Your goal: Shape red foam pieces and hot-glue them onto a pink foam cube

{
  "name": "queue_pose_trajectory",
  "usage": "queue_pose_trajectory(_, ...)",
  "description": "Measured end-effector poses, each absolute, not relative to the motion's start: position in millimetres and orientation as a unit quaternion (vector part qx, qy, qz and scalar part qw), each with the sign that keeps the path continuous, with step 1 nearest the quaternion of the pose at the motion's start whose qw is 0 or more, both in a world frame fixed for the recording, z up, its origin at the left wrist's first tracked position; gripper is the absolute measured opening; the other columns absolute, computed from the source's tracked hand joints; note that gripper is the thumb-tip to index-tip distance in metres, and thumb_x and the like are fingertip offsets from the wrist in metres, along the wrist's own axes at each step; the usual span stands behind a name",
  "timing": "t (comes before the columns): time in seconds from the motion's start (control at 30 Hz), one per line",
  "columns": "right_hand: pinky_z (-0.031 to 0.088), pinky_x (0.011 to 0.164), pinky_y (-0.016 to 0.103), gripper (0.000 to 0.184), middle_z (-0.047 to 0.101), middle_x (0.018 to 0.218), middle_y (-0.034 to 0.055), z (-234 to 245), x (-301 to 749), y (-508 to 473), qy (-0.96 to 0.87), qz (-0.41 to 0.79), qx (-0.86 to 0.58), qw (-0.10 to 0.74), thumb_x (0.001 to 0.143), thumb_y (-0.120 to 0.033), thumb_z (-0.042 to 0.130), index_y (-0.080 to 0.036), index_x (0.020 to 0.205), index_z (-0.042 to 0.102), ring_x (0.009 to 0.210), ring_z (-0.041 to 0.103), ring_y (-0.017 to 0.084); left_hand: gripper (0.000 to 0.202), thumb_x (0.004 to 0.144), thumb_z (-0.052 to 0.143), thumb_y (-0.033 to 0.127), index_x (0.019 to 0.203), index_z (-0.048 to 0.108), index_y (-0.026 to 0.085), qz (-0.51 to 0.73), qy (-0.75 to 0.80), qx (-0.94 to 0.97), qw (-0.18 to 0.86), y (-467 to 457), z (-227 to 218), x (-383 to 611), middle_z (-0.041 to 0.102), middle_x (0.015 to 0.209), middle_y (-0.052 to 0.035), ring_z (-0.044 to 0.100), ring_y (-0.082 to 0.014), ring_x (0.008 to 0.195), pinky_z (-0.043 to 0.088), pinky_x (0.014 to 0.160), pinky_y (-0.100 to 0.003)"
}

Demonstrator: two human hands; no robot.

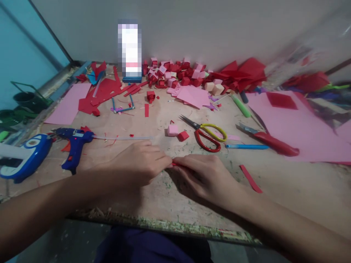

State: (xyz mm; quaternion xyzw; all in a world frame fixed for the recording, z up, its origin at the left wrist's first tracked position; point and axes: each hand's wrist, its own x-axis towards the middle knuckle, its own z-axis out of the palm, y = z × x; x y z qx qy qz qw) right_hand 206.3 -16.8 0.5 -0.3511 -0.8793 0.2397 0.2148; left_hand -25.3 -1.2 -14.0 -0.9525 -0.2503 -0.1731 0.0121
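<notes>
My left hand [145, 160] and my right hand [201, 171] meet fingertip to fingertip over the tabletop. Both are closed in a pinch on a small red paper piece [174, 164], mostly hidden by the fingers. Just beyond them lie a pink paper cube [172, 130] and a red paper cube [183, 136]. Scissors [210, 135] with one yellow and one red handle rest past my right hand, blades pointing away to the left. A loose red paper strip [251, 179] lies right of my right hand.
At left are a blue glue gun [75, 144] with a long glue stick and a blue-white tape dispenser [30, 157]. A red-handled knife [270, 140] and a blue stick [246, 147] lie right. Several paper cubes [172, 73] pile along the back, beside a phone [129, 49].
</notes>
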Motion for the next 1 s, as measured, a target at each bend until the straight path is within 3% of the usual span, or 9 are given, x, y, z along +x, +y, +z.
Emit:
queue_pose_trajectory(0.2, 0.03, 0.054, 0.028, 0.027, 0.052, 0.061, -0.0012, -1.4, 205.8, -21.4, -0.875, 0.217, -0.353, 0.25, 0.099, -0.02, 0.054, -0.017, 0.074, 0.064, 0.054, 0.042, 0.011, 0.022, 0.103, 0.052, 0.019, 0.09, 0.071, 0.017, -0.225, -0.257, -0.94, -0.005, -2.8, -14.6, -22.6, 0.072, 0.075, -0.0024, 0.065, -0.0186, 0.069, 0.041, 0.064, -0.034)
queue_pose_trajectory(0.43, 0.041, 0.058, 0.025, 0.026, 0.068, 0.07, 0.0024, 6.6, 212.2, -15.8, -0.857, 0.264, -0.362, 0.254, 0.103, -0.023, 0.054, -0.014, 0.091, 0.075, 0.059, 0.057, 0.011, 0.029, 0.105, 0.049, 0.025, 0.093, 0.075, 0.016, -0.252, -0.284, -0.921, -0.085, 3.6, -12.3, -27.1, 0.077, 0.081, -0.0033, 0.068, -0.0189, 0.072, 0.048, 0.069, -0.031)
queue_pose_trajectory(0.63, 0.039, 0.056, 0.025, 0.031, 0.069, 0.067, 0.0036, 9.8, 216.5, -12.0, -0.858, 0.265, -0.363, 0.248, 0.104, -0.026, 0.051, -0.015, 0.087, 0.074, 0.056, 0.056, 0.012, 0.029, 0.104, 0.049, 0.026, 0.092, 0.074, 0.018, -0.229, -0.302, -0.917, -0.124, 4.3, -7.4, -27.2, 0.078, 0.085, -0.002, 0.069, -0.0171, 0.075, 0.048, 0.071, -0.029)
queue_pose_trajectory(0.73, 0.039, 0.057, 0.025, 0.029, 0.068, 0.069, 0.0028, 10.7, 218.6, -10.1, -0.856, 0.287, -0.372, 0.218, 0.104, -0.025, 0.05, -0.016, 0.086, 0.072, 0.059, 0.055, 0.012, 0.029, 0.103, 0.05, 0.026, 0.09, 0.074, 0.018, -0.229, -0.315, -0.913, -0.122, 3.8, -5.0, -28.2, 0.077, 0.083, -0.0021, 0.068, -0.0172, 0.074, 0.047, 0.07, -0.03)
queue_pose_trajectory(0.87, 0.033, 0.052, 0.025, 0.039, 0.056, 0.06, -0.001, 8.6, 219.1, -8.6, -0.857, 0.289, -0.373, 0.206, 0.106, -0.025, 0.045, -0.016, 0.073, 0.064, 0.053, 0.043, 0.01, 0.028, 0.101, 0.05, 0.025, 0.086, 0.073, 0.018, -0.21, -0.32, -0.92, -0.085, 4.5, -4.5, -29.1, 0.074, 0.078, -0.0031, 0.065, -0.0189, 0.072, 0.044, 0.068, -0.033)
queue_pose_trajectory(1.0, 0.034, 0.054, 0.026, 0.031, 0.059, 0.064, 0.001, 3.6, 217.7, -9.9, -0.877, 0.256, -0.338, 0.226, 0.104, -0.026, 0.051, -0.014, 0.084, 0.071, 0.056, 0.049, 0.011, 0.029, 0.102, 0.051, 0.027, 0.086, 0.073, 0.018, -0.195, -0.295, -0.933, -0.071, 5.3, -9.7, -27.6, 0.071, 0.074, -0.0029, 0.063, -0.0194, 0.07, 0.042, 0.068, -0.034)
